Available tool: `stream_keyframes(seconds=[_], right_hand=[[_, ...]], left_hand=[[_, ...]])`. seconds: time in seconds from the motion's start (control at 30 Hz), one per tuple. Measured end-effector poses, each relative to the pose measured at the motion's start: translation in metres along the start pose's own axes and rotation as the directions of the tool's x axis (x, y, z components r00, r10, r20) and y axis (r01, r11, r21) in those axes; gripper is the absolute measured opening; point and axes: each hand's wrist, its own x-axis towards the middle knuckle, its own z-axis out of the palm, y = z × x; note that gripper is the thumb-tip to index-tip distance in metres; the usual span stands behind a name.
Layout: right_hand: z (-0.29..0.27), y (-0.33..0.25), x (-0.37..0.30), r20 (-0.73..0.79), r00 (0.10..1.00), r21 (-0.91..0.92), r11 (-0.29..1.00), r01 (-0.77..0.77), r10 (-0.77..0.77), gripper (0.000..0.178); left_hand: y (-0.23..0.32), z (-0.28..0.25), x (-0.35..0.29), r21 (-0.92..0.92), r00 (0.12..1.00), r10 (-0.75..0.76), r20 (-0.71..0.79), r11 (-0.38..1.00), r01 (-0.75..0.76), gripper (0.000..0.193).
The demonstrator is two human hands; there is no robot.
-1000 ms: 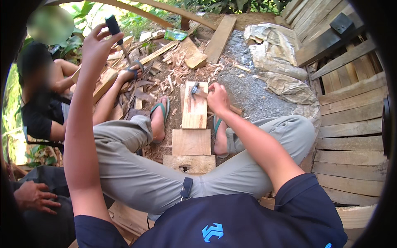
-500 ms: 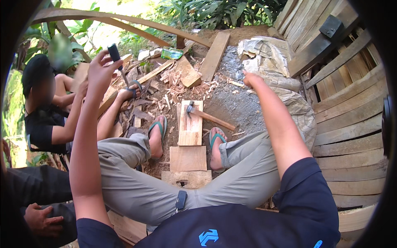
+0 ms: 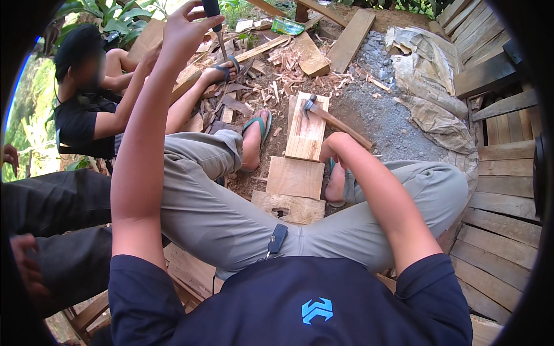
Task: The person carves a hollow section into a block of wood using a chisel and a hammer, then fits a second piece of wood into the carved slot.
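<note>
My left hand (image 3: 187,29) is raised at the upper left, its fingers closed round the black handle of a tool (image 3: 212,8) with a slim metal shaft pointing down; whether it is a chisel or a screwdriver is unclear. My right hand (image 3: 336,149) hangs bent beside the lower right corner of a pale wooden board (image 3: 306,138). Its fingers point down, partly hidden behind the hand, and nothing shows in them. A shallow recess is cut into the board. A claw hammer (image 3: 340,123) lies with its head on the board and its wooden handle slanting right.
Flat wood pieces (image 3: 295,177) lie between my legs. Wood shavings (image 3: 283,86) and offcuts litter the ground ahead. A crumpled sack (image 3: 427,86) lies by the slatted wooden wall (image 3: 502,202) at right. A person in black (image 3: 86,118) sits at left; another person's dark-trousered legs (image 3: 57,202) are nearer.
My right hand has come back from pointing far ahead and down beside the board. The left hand keeps the tool raised. The view has shifted, so the scene sits higher and further right.
</note>
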Motion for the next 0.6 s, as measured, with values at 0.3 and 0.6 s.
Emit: stream_keyframes(seconds=[0.3,0.6], right_hand=[[0.050,-0.020,0.038,-0.434,0.867,-0.318,0.942,0.106,-0.244,0.050],[-0.006,0.009,0.006,-0.795,0.568,-0.078,0.965,0.249,-0.211,0.044]], left_hand=[[-0.007,-0.013,0.001,-0.002,0.999,0.015,-0.028,1.000,-0.015,0.051],[0.004,-0.004,-0.007,0.072,0.999,-0.035,-0.018,0.997,0.037,0.051]])
